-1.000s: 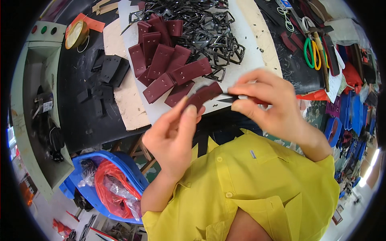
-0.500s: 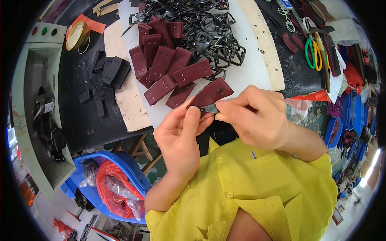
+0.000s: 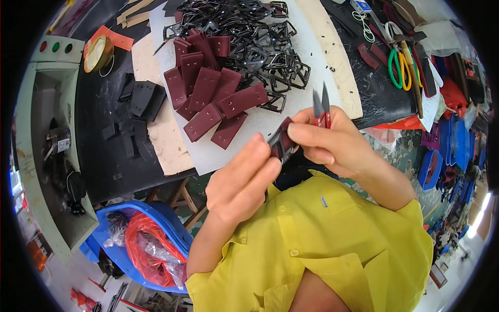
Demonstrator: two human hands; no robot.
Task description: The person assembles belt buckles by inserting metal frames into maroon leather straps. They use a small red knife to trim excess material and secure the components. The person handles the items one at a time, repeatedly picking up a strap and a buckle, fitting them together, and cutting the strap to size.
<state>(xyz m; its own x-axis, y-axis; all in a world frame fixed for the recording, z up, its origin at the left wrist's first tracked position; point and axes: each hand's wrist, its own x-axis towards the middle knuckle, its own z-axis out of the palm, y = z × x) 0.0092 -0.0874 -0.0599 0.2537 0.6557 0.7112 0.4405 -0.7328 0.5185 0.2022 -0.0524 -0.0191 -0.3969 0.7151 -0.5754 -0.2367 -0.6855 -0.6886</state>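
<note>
Between my two hands, close to my chest, is a folded maroon leather strap piece (image 3: 283, 143) with a black metal buckle at it. My left hand (image 3: 240, 179) grips its left end, the fingers pressed together over it. My right hand (image 3: 335, 143) pinches the other end between thumb and fingers. Tucked in that same hand is a pair of thread snips (image 3: 322, 112) with red handles, blades pointing away from me. Beyond the hands lies a heap of maroon leather pieces (image 3: 205, 91) with punched holes, beside a pile of black buckles (image 3: 275, 57).
A white sheet (image 3: 205, 158) lies under both heaps. Black leather pieces (image 3: 146, 100) sit to the left, near a grey metal box (image 3: 86, 231). Scissors (image 3: 396, 70) and other tools lie at the far right. A blue tub (image 3: 179, 229) with red bags stands below the table.
The snips' blades have left the leather and now point up from my right hand. Both hands have turned the strap piece, so the buckle shows; it has come down toward my chest.
</note>
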